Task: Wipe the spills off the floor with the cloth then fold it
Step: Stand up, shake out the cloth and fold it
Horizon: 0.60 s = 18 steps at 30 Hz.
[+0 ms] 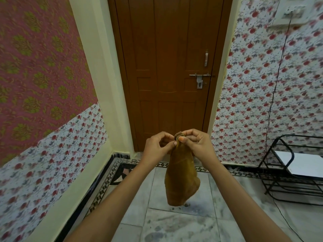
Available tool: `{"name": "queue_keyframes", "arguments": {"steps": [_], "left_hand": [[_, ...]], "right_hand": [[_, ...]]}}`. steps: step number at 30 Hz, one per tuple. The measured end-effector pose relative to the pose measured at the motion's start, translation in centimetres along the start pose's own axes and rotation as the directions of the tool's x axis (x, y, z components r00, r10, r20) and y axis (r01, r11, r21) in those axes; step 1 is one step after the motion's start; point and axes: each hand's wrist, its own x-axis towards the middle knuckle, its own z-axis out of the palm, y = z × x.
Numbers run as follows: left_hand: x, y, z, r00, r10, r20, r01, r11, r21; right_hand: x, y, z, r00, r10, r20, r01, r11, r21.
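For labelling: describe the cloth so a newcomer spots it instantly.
Find the brown wooden door centre frame. Below it, the left hand and right hand pinch the top of a mustard-brown fabric cloth hanging above the grey marble floor. Nothing else is hand-held.

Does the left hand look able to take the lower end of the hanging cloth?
Probably yes, if it lets go. Both the left hand and the right hand pinch the cloth at its top; it hangs free above the floor, with nothing beside its lower end.
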Motion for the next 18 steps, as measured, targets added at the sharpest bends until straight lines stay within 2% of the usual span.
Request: {"name": "queue_keyframes", "arguments": {"steps": [3, 5, 7, 10, 13, 16, 18], "left_hand": [[0.6, -0.3, 0.7, 0.999, 0.032, 0.006, -0.032, 0.975, 0.220], [0.9, -0.2, 1.2, 0.998, 0.056, -0.012, -0.047, 0.919, 0.391], [1.3, -0.4, 1.7, 1.000, 0.023, 0.006, -0.023, 0.874, 0.485], [2.2, -1.6, 1.9, 0.982, -0.174, 0.075, 0.110, 0.846, 0.522], [2.4, -3.5, 2.2, 0.926, -0.357, 0.125, 0.241, 0.812, 0.532], [1.8, -5.4, 2.3, 0.866, -0.466, 0.179, 0.301, 0.774, 0.557], [1.4, -6.1, 1.4, 0.800, -0.552, 0.236, 0.340, 0.740, 0.580]], "right_hand": [[-0.2, 0.4, -0.2, 1.000, 0.027, -0.010, -0.027, 0.999, -0.022], [-0.3, 0.9, 0.0, 0.999, 0.034, -0.035, -0.035, 0.998, -0.047], [-0.4, 1.3, 0.1, 0.998, 0.043, -0.053, -0.045, 0.998, -0.048], [-0.7, 1.2, 0.1, 0.999, 0.043, -0.027, -0.043, 0.999, -0.022], [-0.7, 0.6, -0.2, 0.999, 0.032, 0.004, -0.032, 0.999, 0.025], [-0.2, 0.3, -1.1, 0.999, 0.033, -0.039, -0.031, 0.998, 0.045], [0.2, 0.7, -1.9, 0.993, 0.042, -0.107, -0.044, 0.999, -0.013]]}}
